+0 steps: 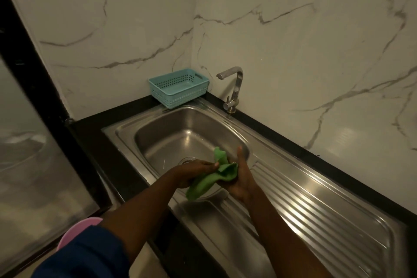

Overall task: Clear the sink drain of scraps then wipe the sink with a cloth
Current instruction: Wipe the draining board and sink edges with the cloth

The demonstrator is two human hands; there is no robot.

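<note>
Walls: marble-veined, meeting in a corner behind the sink. Counter: black, a narrow strip along both walls and the near left edge. Sink: steel, set into the counter, basin at left and ribbed drainboard running right; basin floor bare and open, drain partly hidden behind the left hand. Basket: teal, perforated, on the counter in the corner, just beside the basin's far rim. Tap: at the back edge, spout turned left. Cloth: green, crumpled, held over the basin's near right corner, between both hands; one corner sticks up, a tail hangs down at lower left. Left hand: fingers closed on the cloth's left side. Right hand: cupped under the cloth's right side, thumb raised.
</note>
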